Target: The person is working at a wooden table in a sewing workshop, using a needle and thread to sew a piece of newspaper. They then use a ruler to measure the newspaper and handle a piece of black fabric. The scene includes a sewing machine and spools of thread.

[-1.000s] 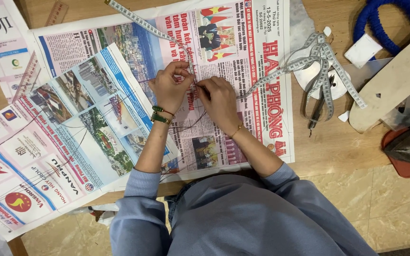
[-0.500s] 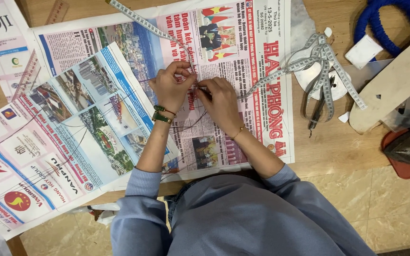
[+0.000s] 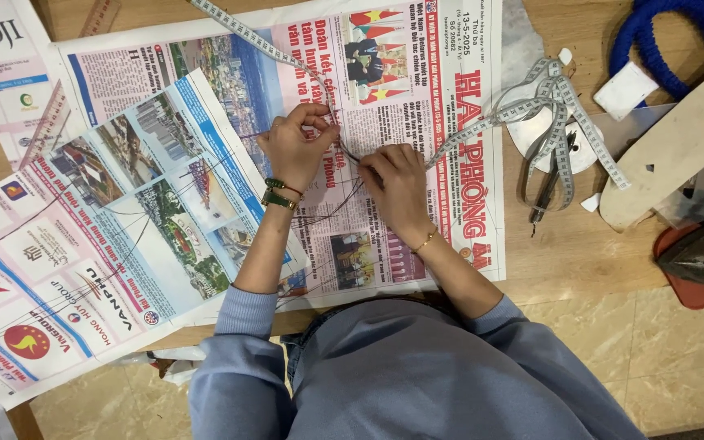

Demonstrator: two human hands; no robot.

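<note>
Two hands working thin dark wire over newspaper spread across the counter

The newspaper (image 3: 205, 204) covers the counter (image 3: 564, 253); the wire (image 3: 344, 151) arcs between both hands and trails toward the near-left edge. Left hand (image 3: 293, 147) pinches it, fingers curled; right hand (image 3: 397, 183) presses down just beside. A tape measure (image 3: 560, 114) lies right. The wire's held end is hidden.

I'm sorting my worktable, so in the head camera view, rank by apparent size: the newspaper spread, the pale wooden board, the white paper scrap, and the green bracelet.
1. Newspaper spread, by far the largest.
2. Pale wooden board.
3. White paper scrap.
4. Green bracelet on the left wrist, smallest, though it sits slightly nearer the camera than the scrap.
</note>
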